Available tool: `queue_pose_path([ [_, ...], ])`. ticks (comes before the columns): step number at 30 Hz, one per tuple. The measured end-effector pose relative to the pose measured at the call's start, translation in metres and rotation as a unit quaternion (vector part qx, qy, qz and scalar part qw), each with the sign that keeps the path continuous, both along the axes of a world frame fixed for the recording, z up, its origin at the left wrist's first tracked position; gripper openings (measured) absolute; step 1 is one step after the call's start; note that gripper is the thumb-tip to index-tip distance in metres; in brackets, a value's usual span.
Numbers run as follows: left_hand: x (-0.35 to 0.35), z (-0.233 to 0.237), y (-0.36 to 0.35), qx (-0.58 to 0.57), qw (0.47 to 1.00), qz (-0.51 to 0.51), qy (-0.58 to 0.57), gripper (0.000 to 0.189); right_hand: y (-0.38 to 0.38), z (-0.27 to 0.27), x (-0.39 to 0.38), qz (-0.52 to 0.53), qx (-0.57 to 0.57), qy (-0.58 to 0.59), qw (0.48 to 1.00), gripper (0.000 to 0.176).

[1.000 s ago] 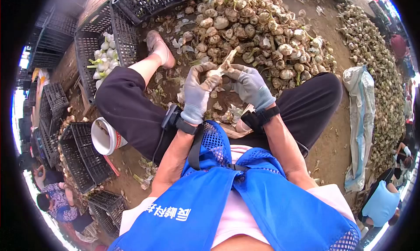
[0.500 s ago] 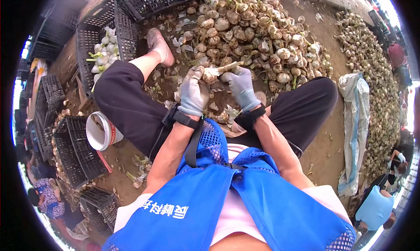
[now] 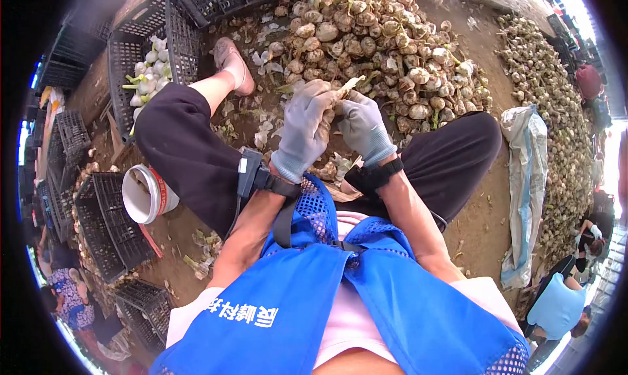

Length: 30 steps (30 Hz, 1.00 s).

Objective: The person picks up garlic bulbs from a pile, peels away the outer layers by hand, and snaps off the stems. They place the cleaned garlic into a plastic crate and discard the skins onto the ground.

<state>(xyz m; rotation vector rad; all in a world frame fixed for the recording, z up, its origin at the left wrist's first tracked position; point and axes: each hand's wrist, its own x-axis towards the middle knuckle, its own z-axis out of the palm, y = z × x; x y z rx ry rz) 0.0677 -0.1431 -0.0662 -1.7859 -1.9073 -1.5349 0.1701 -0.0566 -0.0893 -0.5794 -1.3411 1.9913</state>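
My left hand (image 3: 306,121), in a grey-white glove, is closed around a garlic bulb whose body its fingers mostly cover. A pale dry garlic stem (image 3: 350,85) sticks out past the fingertips, up and to the right. Close beside it, my right hand (image 3: 361,124), gloved too, has its fingers curled and pressed together at the stem's lower part. Exactly what the right fingertips pinch is partly hidden. Just beyond both hands lies a heap of unpeeled garlic bulbs (image 3: 386,54) with brown, soiled skins.
White cleaned garlic (image 3: 152,74) lies in a black crate (image 3: 125,61) at the upper left. A white bucket (image 3: 140,198) stands left of my knee, near more crates (image 3: 104,224). A pale sack (image 3: 524,179) and a larger garlic pile (image 3: 562,159) are right. Other people sit at both edges.
My left hand has moved up and right and turned over the garlic bulb, which showed between the hands before. The right hand has turned inward, its fingers now against the stem.
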Motion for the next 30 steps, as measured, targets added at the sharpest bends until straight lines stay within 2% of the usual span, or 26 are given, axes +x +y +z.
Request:
queue_pose_path([
  [1,0.000,-0.002,0.001,0.006,1.000,0.003,0.029,0.016,0.002,-0.005,-0.001,0.005,0.023,-0.015,1.000,0.017],
  [3,0.001,-0.018,0.006,0.052,0.998,-0.021,-0.039,0.014,0.003,-0.009,-0.001,0.013,0.068,-0.046,0.997,0.017],
  [4,0.002,-0.021,0.004,0.028,0.927,-0.014,-0.373,0.015,-0.005,0.007,0.000,0.004,-0.030,-0.074,0.997,0.018],
  [5,0.003,-0.026,0.003,0.003,0.749,-0.003,-0.663,0.016,-0.004,-0.007,-0.007,-0.016,-0.107,-0.079,0.991,0.015],
  [6,-0.005,-0.054,0.005,0.086,0.640,-0.040,-0.763,0.017,-0.003,-0.018,-0.006,-0.014,-0.046,-0.130,0.990,0.014],
  [7,-0.003,-0.063,0.007,0.080,0.592,0.008,-0.802,0.019,-0.002,-0.020,-0.006,-0.012,0.017,-0.178,0.984,0.014],
  [9,-0.012,-0.081,0.005,0.074,0.479,-0.006,-0.874,0.022,0.000,-0.019,-0.004,0.003,-0.003,-0.167,0.986,0.014],
  [10,-0.018,-0.082,0.003,0.080,0.480,-0.009,-0.874,0.022,0.002,-0.016,-0.003,0.017,-0.024,-0.156,0.987,0.014],
  [12,-0.023,-0.079,-0.003,0.013,0.401,-0.142,-0.905,0.024,0.009,-0.012,0.000,0.042,-0.036,-0.139,0.989,0.015],
  [14,-0.016,-0.073,0.008,0.028,0.396,-0.102,-0.912,0.022,0.021,-0.022,0.004,0.070,-0.068,-0.109,0.989,0.017],
  [15,-0.013,-0.071,0.011,0.040,0.390,-0.055,-0.918,0.021,0.026,-0.009,0.010,0.140,-0.055,-0.111,0.982,0.020],
  [16,-0.015,-0.068,0.010,0.005,0.374,-0.045,-0.926,0.018,0.020,-0.002,0.011,0.136,0.106,-0.080,0.982,0.021],
  [17,-0.010,-0.066,0.010,-0.035,0.490,0.048,-0.869,0.016,0.014,0.006,0.010,0.131,0.264,-0.046,0.954,0.023],
  [18,-0.009,-0.058,0.008,-0.001,0.523,0.022,-0.852,0.015,0.024,-0.018,0.016,0.185,0.102,-0.095,0.973,0.024],
  [19,-0.008,-0.045,0.007,0.033,0.555,-0.003,-0.831,0.015,0.012,0.019,0.011,0.194,-0.227,-0.059,0.953,0.022],
  [20,-0.006,-0.032,0.003,0.045,0.590,-0.017,-0.806,0.020,0.022,-0.014,0.015,0.171,0.089,-0.112,0.975,0.022],
  [21,-0.003,-0.035,0.003,0.051,0.589,-0.021,-0.806,0.020,0.032,-0.044,0.020,0.129,0.396,-0.152,0.896,0.022],
  [22,0.000,-0.041,0.003,0.024,0.693,-0.035,-0.720,0.024,0.023,-0.038,0.009,0.126,0.042,-0.069,0.989,0.024],
  [23,0.002,-0.046,0.004,-0.003,0.784,-0.049,-0.619,0.028,0.021,-0.029,0.004,0.107,-0.252,-0.025,0.961,0.021],
  [24,0.017,-0.031,0.004,0.030,0.749,-0.063,-0.659,0.033,0.015,-0.009,0.010,0.094,0.041,-0.114,0.988,0.018],
  [25,0.016,-0.040,0.004,-0.022,0.886,0.017,-0.462,0.031,0.010,0.005,0.015,0.071,0.328,-0.193,0.922,0.015],
  [26,0.013,-0.049,0.003,-0.029,0.924,0.028,-0.381,0.031,0.009,0.005,0.013,0.069,0.330,-0.192,0.922,0.015],
  [27,0.011,-0.038,-0.001,-0.037,0.953,0.041,-0.297,0.031,0.007,0.004,0.009,0.041,0.264,-0.145,0.953,0.012],
  [28,0.007,-0.041,-0.002,-0.038,0.953,0.043,-0.297,0.031,0.006,0.003,0.005,0.014,0.195,-0.098,0.976,0.009],
  [29,0.001,-0.046,0.000,-0.001,0.898,-0.002,-0.441,0.031,0.006,0.004,0.004,0.016,0.194,-0.097,0.976,0.009],
  [30,0.000,-0.042,-0.002,0.034,0.817,-0.049,-0.573,0.033,0.007,0.011,0.002,0.033,0.096,-0.139,0.985,0.007],
])
